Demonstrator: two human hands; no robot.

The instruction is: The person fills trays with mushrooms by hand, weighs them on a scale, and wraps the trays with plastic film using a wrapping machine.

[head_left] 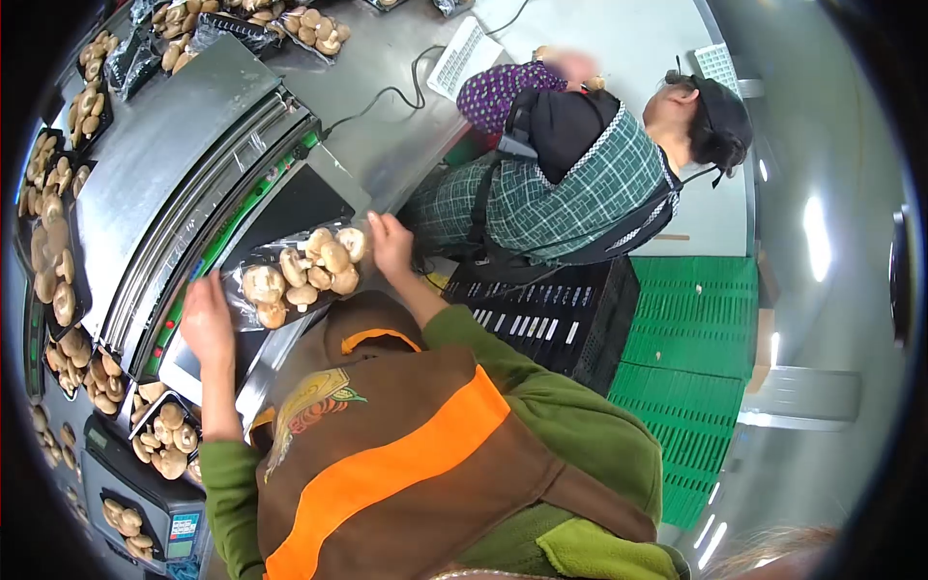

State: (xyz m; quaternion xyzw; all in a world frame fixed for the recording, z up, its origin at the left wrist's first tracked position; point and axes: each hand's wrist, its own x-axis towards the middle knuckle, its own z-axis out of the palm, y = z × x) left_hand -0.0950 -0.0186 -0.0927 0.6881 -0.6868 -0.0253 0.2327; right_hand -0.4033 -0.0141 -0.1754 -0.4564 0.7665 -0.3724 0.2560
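Between my hands is a tray of brown-capped mushrooms (333, 257) with clear plastic film around it, above the front of a metal wrapping machine (184, 145). My left hand (207, 317) is closed at the tray's left end, its fingers pinching the film edge. At the other end, my right hand (391, 244) is closed on the film near the mushrooms. The tray's underside is hidden. Under it lie the machine's dark plate (300, 205) and pale front panel.
More mushroom trays (172, 440) crowd the left and the far end. A scale (159, 493) bears one tray. At right, a co-worker (570, 193) stands close by a white table (696, 203). Black crates (570, 309) and green crates (686, 358) are stacked nearby. A cable (391, 92) crosses the table.
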